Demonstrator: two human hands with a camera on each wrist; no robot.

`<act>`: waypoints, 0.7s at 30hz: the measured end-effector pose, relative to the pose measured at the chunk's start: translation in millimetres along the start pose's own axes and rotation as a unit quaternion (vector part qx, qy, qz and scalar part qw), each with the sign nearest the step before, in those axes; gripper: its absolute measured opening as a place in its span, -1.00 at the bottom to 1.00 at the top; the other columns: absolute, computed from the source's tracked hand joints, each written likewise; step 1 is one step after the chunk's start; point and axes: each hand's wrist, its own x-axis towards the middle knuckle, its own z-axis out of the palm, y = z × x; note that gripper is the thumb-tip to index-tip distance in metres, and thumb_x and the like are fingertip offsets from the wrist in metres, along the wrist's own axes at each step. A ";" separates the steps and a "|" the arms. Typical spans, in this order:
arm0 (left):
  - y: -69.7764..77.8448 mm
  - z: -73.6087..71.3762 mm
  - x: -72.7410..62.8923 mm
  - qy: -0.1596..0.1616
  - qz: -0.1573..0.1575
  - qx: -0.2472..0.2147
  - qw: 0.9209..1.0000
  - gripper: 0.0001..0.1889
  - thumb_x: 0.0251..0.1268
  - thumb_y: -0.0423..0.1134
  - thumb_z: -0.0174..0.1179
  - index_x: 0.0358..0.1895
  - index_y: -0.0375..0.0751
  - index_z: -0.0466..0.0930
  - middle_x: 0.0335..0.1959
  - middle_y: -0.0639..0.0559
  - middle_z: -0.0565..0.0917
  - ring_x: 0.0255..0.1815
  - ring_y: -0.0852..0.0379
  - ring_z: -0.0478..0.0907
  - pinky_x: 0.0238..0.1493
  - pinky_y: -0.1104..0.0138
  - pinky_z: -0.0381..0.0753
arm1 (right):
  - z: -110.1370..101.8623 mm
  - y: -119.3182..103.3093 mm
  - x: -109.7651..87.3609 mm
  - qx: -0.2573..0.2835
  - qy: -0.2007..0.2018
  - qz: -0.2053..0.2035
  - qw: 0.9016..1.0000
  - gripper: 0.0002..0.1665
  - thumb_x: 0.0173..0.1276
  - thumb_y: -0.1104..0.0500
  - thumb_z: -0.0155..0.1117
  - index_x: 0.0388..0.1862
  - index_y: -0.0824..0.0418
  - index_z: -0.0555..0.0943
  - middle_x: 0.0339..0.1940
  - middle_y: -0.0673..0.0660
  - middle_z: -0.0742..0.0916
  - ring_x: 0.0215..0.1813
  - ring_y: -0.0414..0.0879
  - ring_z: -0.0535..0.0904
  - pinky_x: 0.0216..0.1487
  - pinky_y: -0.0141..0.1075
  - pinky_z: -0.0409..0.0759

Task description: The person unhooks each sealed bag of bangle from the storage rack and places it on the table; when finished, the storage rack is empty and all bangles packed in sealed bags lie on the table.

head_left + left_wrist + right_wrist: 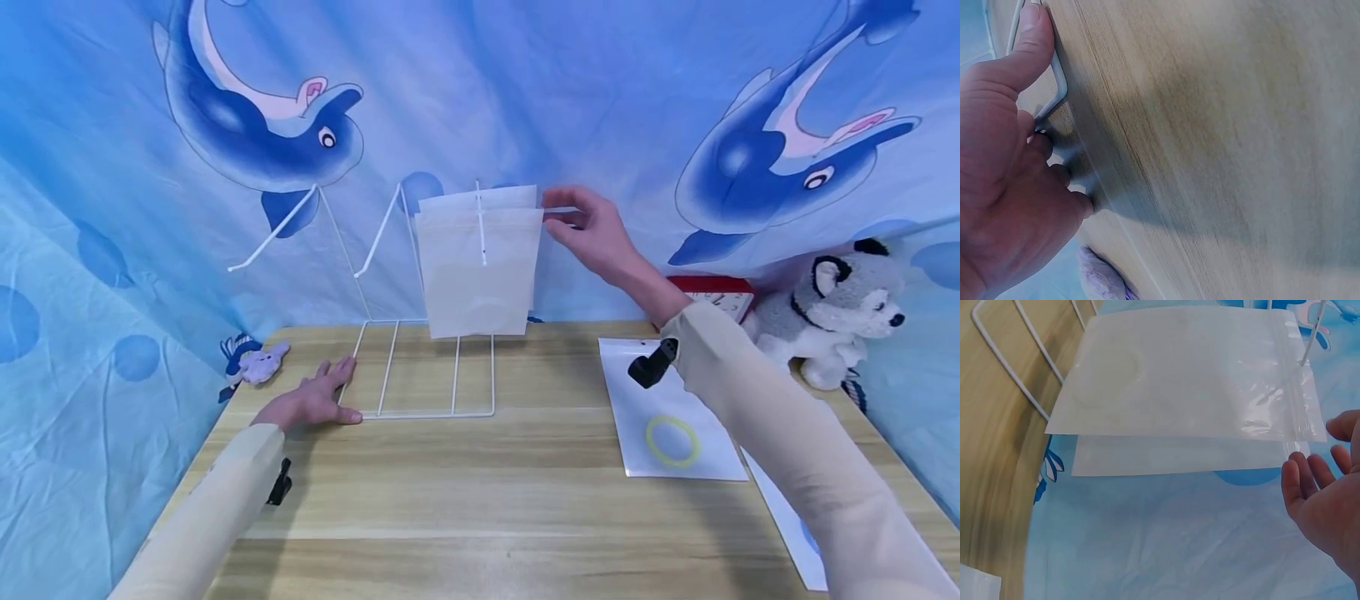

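Note:
A white wire rack (435, 416) stands on the table, with slanting prongs rising at its back. Two white, translucent zip-top bags (480, 287) hang one behind the other on the rightmost prong; in the right wrist view the front bag (1172, 375) overlaps the rear bag (1179, 456). Beside their upper right edge is my right hand (596, 233), fingers loosely bent and slightly apart, gripping nothing. My left hand (318, 396) rests at the rack's left side with fingers spread. In the left wrist view its thumb (1032, 47) presses on the base wire near a corner.
On the table's right lie a white bag with a yellow ring (672, 442) and another white sheet-like item (791, 517), partly under my right sleeve. Behind are a red clock (712, 292) and a plush husky (832, 312). A purple plush toy (262, 364) sits back left.

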 end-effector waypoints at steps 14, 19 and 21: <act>1.7 2.6 -2.0 0.004 0.000 0.018 1.000 0.18 0.18 0.09 0.40 0.56 -0.47 -0.21 0.56 -0.46 -0.17 0.50 -0.55 -0.36 0.33 -0.43 -0.29 | 15.6 5.4 15.8 0.057 -0.038 0.011 0.998 -0.56 0.43 0.32 0.27 0.27 0.32 0.56 0.26 0.18 0.60 0.10 0.10 0.60 0.17 -0.15 0.58; 2.1 2.3 -2.7 0.008 0.003 0.019 1.000 0.18 0.18 0.08 0.41 0.56 -0.48 -0.21 0.56 -0.45 -0.17 0.50 -0.55 -0.36 0.33 -0.43 -0.29 | 18.2 4.8 20.1 0.074 -0.052 0.007 0.996 -0.58 0.44 0.36 0.24 0.26 0.35 0.56 0.24 0.19 0.61 0.07 0.08 0.60 0.09 -0.22 0.59; 0.9 2.5 -1.9 0.006 0.003 0.019 1.000 0.18 0.18 0.08 0.41 0.56 -0.48 -0.22 0.56 -0.45 -0.18 0.50 -0.55 -0.36 0.34 -0.43 -0.29 | 19.4 4.6 22.2 0.069 -0.058 0.005 0.996 -0.58 0.44 0.35 0.24 0.26 0.33 0.57 0.24 0.18 0.61 0.02 0.07 0.59 0.02 -0.25 0.60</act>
